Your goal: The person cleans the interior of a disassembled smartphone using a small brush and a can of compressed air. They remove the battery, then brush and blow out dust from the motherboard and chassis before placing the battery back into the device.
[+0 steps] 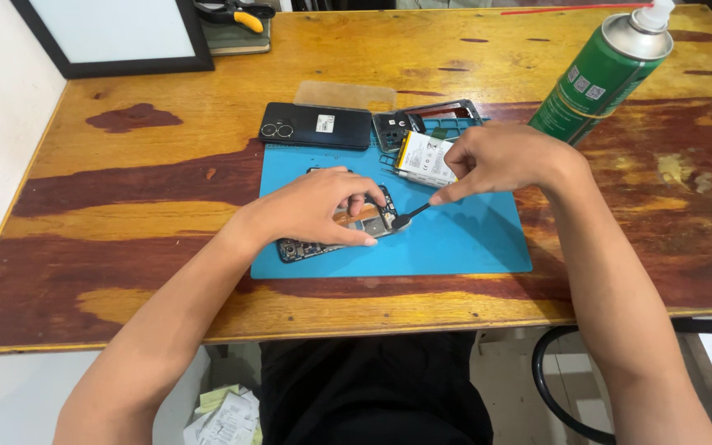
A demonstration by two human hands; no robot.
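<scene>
An opened phone body (362, 224) with its circuit boards showing lies on a blue work mat (463, 239). My left hand (315, 206) lies flat over it, fingers pressing its frame. My right hand (496, 158) pinches a thin black pry tool (412, 216), whose flat tip touches the phone's right end. Just behind my right hand lies a white phone battery (423, 156).
A black phone back cover (315, 125) and a phone frame part (434, 115) lie at the mat's far edge. A green spray can (599, 78) stands tilted at the back right. A framed white board (117, 33) and pliers (236, 12) sit at the back left of the wooden table (125, 189).
</scene>
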